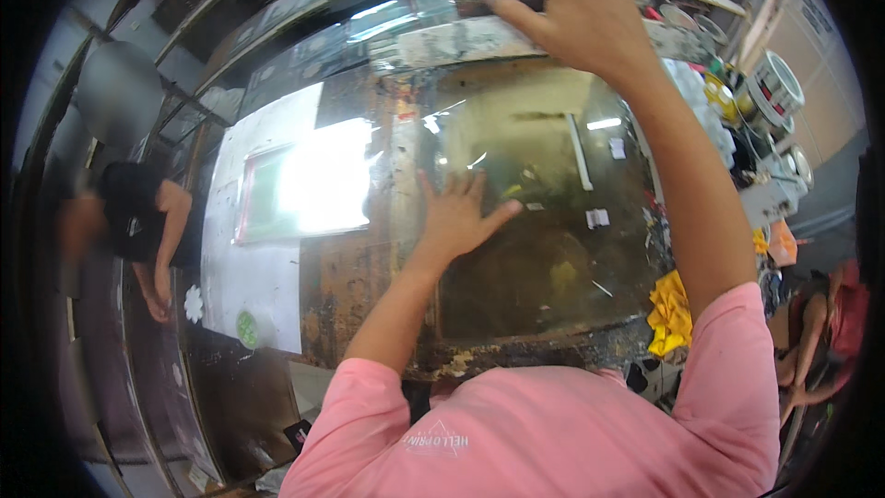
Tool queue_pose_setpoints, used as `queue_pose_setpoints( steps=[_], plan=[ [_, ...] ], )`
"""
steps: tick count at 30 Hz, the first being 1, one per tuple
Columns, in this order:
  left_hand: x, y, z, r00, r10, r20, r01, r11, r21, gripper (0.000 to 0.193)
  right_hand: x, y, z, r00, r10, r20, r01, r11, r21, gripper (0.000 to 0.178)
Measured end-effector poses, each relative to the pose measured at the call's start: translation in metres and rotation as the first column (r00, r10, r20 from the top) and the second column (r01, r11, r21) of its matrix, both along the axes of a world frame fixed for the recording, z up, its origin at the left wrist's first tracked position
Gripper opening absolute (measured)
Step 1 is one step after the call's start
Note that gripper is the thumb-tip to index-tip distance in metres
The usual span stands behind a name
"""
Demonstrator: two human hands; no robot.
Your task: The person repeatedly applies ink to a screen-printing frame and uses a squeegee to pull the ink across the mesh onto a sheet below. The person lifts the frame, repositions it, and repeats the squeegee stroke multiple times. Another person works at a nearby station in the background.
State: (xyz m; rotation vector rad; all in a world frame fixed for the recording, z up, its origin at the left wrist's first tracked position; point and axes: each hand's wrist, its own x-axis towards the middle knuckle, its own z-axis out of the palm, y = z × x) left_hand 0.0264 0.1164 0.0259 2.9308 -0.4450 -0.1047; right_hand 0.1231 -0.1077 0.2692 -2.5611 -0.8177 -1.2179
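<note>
Near left, a round tub [247,327] with green contents sits on a white sheet [258,286]; a white bucket [779,83] stands far right. The left hand [454,221] spreads open over the glossy panel [516,281] on the stained tabletop [341,314]; whether the far right hand [585,14] grips the dark block [472,0], I cannot tell.

Table [346,314]: brown, mottled dark. Left edge: sheet [251,286], white. Near-left corner: round container [247,326], green. Near-right corner: cloth [671,315], bright yellow. Shirt [562,429]: plain pink, pale chest print [437,441].
</note>
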Motion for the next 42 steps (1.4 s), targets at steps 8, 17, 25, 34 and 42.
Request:
queue_pose_setpoints(
  steps=[8,17,25,34,42],
  plan=[
    [0.016,-0.129,-0.031,0.957,-0.23,0.176,0.253,0.96,-0.119,0.139,0.001,-0.002,0.009,0.991,-0.009,-0.132,0.007,1.0,-0.018,0.056],
    [0.0,-0.158,-0.042,0.934,-0.239,0.266,0.287,0.944,-0.16,0.139,0.015,-0.002,0.015,0.997,0.026,-0.077,-0.027,1.0,-0.007,0.058],
    [0.001,-0.159,-0.039,0.924,-0.24,0.297,0.307,0.93,-0.204,0.134,0.015,0.0,0.019,0.993,-0.053,-0.103,0.052,0.999,-0.013,0.062],
    [-0.022,-0.14,-0.033,0.934,-0.239,0.267,0.313,0.907,-0.282,0.121,0.011,-0.005,0.03,0.975,0.029,-0.221,-0.035,0.999,-0.023,0.062],
    [-0.052,-0.124,-0.043,0.937,-0.204,0.284,0.297,0.893,-0.338,0.109,0.004,0.012,0.024,0.988,-0.052,-0.148,0.052,0.999,-0.004,0.061]
  ],
)
